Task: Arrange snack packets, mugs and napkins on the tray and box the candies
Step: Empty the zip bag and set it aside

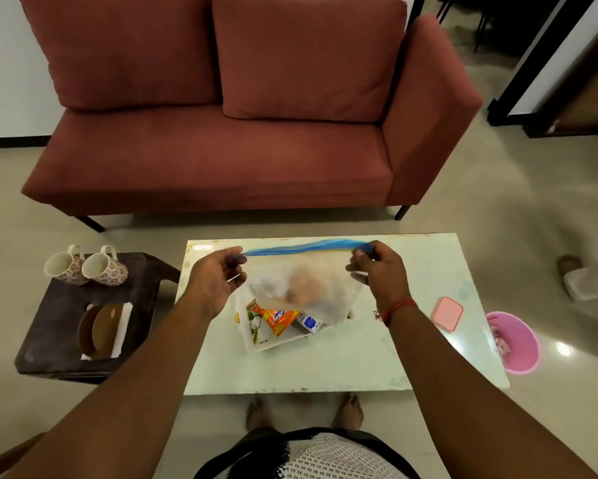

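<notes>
My left hand point(214, 278) and right hand point(377, 271) each pinch an end of the zip bag point(307, 285), stretched above the tray point(256, 344) at mid-desk point(359, 361). Bare desk surrounds the tray; the pink box point(447, 313) sits near the right edge.

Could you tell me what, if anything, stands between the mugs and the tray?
Nothing solid: the two mugs stand on the dark stool, apart from the tray on the table. Only the left hand, holding the bag above the tray, crosses that path.
</notes>
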A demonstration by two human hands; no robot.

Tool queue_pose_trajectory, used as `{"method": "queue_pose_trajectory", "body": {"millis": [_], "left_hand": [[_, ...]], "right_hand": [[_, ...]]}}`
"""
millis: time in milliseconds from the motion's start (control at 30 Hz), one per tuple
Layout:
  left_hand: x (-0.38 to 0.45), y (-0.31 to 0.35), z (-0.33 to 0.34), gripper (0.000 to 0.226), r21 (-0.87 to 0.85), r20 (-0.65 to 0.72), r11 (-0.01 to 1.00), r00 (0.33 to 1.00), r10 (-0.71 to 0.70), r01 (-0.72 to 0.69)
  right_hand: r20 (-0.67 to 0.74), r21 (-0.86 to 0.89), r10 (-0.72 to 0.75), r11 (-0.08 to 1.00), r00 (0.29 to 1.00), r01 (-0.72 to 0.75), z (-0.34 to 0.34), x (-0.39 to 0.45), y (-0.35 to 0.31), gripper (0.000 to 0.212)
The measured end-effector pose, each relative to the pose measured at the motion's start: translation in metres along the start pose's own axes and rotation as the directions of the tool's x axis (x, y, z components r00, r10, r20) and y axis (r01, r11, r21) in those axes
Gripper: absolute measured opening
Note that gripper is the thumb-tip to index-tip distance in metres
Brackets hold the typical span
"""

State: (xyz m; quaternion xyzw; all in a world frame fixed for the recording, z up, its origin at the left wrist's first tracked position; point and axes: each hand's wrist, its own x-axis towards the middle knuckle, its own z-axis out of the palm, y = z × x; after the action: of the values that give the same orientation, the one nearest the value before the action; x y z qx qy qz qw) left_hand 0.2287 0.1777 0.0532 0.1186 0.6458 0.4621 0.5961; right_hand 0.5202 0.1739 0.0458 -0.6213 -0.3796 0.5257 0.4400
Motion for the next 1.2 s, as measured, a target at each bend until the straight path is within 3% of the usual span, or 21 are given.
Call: {"method": "queue_pose_trajectory", "body": {"millis": [167, 267, 333, 433, 500, 600, 667, 800, 900, 1000, 1133, 1200], "left_hand": [[0.002, -0.006, -0.014, 0.053, 0.273, 0.208, 0.934, 0.962, 0.179, -0.233], [0.002, -0.017, -0.011, 0.074, 0.409, 0.364, 0.858, 0.918, 0.159, -0.311], [0.002, -0.021, -0.004, 0.069, 0.485, 0.385, 0.816, 0.914, 0.124, -0.315], [0.001, -0.026, 0.009, 0.029, 0.481, 0.288, 0.836, 0.948, 0.132, -0.263], [-0.001, -0.026, 0.016, 0.015, 0.401, 0.211, 0.888, 0.966, 0.151, -0.226], [-0.001, -0.023, 0.024, 0.025, 0.373, 0.124, 0.898, 0.972, 0.200, -0.233], [0.000, -0.023, 0.028, 0.026, 0.406, 0.086, 0.875, 0.964, 0.252, -0.265], [0.008, -0.022, 0.026, 0.032, 0.532, 0.055, 0.764, 0.915, 0.400, -0.365], [0.017, -0.019, 0.021, 0.037, 0.459, 0.016, 0.796, 0.899, 0.437, -0.395], [0.022, -0.016, 0.017, 0.033, 0.442, -0.048, 0.820, 0.903, 0.428, -0.365], [0.021, -0.012, 0.018, 0.006, 0.359, -0.061, 0.840, 0.887, 0.457, -0.408], [0.021, -0.008, 0.016, 0.015, 0.346, -0.022, 0.839, 0.891, 0.454, -0.420]], "right_hand": [[0.115, 0.136, -0.016, 0.991, 0.993, 0.001, -0.006, 0.007, -0.025, 0.012], [0.137, 0.252, 0.025, 0.966, 0.990, -0.059, -0.003, 0.013, -0.039, 0.013], [0.137, 0.343, 0.069, 0.933, 0.988, -0.112, -0.001, 0.019, -0.044, 0.011], [0.124, 0.453, 0.115, 0.877, 0.986, -0.159, 0.001, 0.026, -0.046, 0.007], [0.154, 0.423, 0.134, 0.886, 0.979, -0.188, 0.001, 0.028, -0.041, 0.017], [0.226, 0.203, 0.199, 0.948, 0.954, -0.246, 0.002, 0.024, -0.026, 0.038], [0.263, 0.109, 0.206, 0.964, 0.942, -0.241, 0.006, 0.021, -0.016, 0.039], [0.187, 0.101, 0.172, 0.976, 0.967, -0.193, 0.015, 0.020, -0.009, 0.024], [0.082, 0.152, 0.134, 0.978, 0.988, -0.145, 0.017, 0.024, -0.010, 0.023], [0.014, 0.118, 0.087, 0.989, 0.996, -0.088, 0.019, 0.026, -0.009, 0.030], [-0.040, 0.018, 0.020, 1.000, 0.999, -0.019, 0.022, 0.028, -0.009, 0.046], [-0.035, -0.026, -0.020, 0.999, 0.999, 0.019, 0.022, 0.030, -0.010, 0.051]]}}
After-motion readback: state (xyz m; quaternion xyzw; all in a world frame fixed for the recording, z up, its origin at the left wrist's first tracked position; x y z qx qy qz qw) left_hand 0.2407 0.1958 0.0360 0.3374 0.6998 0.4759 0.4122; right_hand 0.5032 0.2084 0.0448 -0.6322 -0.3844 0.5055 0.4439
